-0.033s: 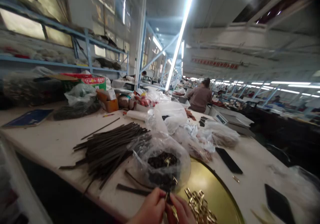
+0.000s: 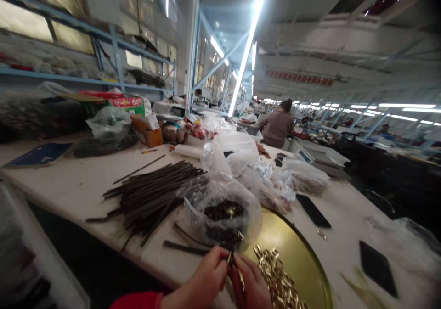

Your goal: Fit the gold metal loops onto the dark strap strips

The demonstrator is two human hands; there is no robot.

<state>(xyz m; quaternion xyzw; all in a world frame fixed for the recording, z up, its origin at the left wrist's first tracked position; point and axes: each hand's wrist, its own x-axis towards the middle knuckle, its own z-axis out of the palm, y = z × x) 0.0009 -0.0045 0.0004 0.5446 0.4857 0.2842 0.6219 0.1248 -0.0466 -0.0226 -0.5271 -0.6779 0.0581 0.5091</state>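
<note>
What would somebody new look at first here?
Probably the shiny gold tray at the lower right, beside the right hand, with a heap of gold-coloured pieces on it. Next comes the long glowing light slanting down from the top. Then the bundle of dark strips on the table, left of the clear plastic bag.

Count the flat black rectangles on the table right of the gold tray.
2: the farther rectangle beside the gold tray, the nearer rectangle at lower right. Plastic bags might hide others.
</note>
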